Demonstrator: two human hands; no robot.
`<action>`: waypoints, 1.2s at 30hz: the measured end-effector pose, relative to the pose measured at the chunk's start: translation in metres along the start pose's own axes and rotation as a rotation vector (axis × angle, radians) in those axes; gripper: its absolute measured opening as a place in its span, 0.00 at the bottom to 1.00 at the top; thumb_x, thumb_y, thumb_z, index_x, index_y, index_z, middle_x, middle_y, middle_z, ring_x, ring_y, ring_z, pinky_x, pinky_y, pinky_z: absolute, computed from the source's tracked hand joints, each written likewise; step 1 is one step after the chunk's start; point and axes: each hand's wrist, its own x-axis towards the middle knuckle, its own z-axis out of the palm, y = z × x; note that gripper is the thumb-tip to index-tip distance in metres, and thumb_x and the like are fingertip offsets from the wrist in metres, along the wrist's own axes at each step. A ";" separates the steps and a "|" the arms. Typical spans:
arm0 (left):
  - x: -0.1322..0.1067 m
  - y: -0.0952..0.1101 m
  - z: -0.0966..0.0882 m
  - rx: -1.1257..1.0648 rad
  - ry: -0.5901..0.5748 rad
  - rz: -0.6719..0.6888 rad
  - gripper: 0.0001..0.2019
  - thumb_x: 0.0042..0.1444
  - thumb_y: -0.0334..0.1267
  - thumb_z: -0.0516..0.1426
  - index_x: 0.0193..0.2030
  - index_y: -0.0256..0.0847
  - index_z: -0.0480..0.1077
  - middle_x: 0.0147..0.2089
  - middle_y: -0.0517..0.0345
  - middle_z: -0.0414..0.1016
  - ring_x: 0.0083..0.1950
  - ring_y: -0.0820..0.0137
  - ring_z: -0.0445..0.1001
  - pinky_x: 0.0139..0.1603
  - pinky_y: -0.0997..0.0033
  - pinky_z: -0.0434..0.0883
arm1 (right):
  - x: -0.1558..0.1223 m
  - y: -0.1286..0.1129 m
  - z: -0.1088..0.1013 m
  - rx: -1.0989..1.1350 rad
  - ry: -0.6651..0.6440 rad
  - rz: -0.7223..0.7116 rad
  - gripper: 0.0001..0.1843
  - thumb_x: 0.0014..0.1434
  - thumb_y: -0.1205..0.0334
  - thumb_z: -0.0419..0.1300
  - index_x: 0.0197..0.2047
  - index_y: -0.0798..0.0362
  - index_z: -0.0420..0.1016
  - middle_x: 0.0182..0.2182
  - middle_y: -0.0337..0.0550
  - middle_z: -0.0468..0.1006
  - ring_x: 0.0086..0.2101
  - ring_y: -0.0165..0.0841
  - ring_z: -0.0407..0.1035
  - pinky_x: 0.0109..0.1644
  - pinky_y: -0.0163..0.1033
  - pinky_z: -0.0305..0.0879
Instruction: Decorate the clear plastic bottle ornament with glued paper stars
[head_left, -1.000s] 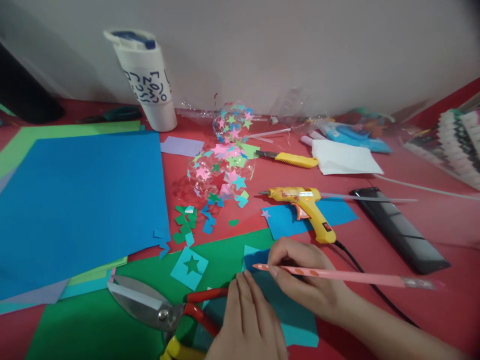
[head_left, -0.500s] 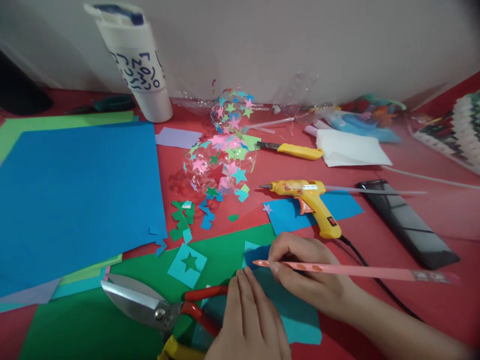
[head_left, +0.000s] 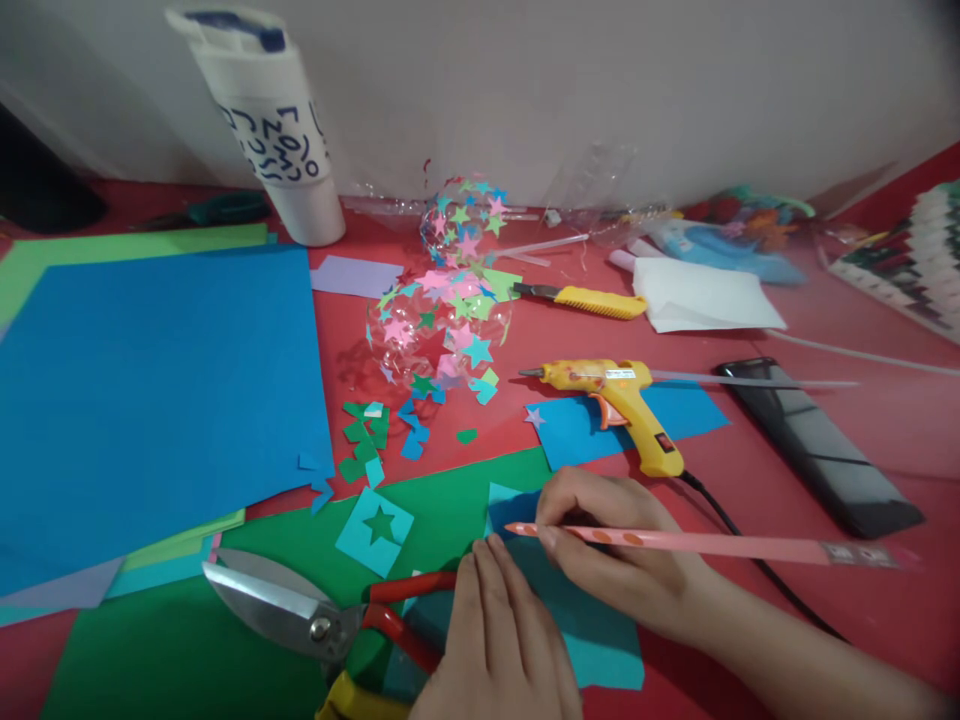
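My right hand (head_left: 622, 555) pinches a pink pencil (head_left: 720, 543), whose tip points left over a turquoise sheet of paper (head_left: 600, 640). Pressed flat on the same sheet is my left hand (head_left: 502, 640), its fingers stretched out close to the pencil tip. Whether the tip touches the paper I cannot tell. Beside my left hand lie shears (head_left: 319, 625) with red and yellow handles, their blades apart; the hand hides part of the handles. A small turquoise square (head_left: 356, 535) with a star-shaped hole rests on a green sheet (head_left: 150, 660) under the shears.
A yellow glue gun (head_left: 600, 390) lies on blue paper, its cord running behind my right hand. Farther back are a yellow cutter (head_left: 600, 301), clear balls covered in paper stars (head_left: 442, 330) and a white tumbler (head_left: 277, 140). A phone (head_left: 817, 445) is at right, blue sheets (head_left: 165, 370) at left.
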 end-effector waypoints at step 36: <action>0.000 0.003 -0.004 -0.023 -0.042 -0.022 0.11 0.53 0.34 0.53 0.38 0.31 0.74 0.39 0.44 0.81 0.38 0.60 0.79 0.46 0.62 0.66 | 0.000 -0.002 0.004 -0.016 0.118 0.052 0.10 0.54 0.69 0.52 0.23 0.50 0.63 0.19 0.34 0.68 0.20 0.27 0.62 0.22 0.31 0.57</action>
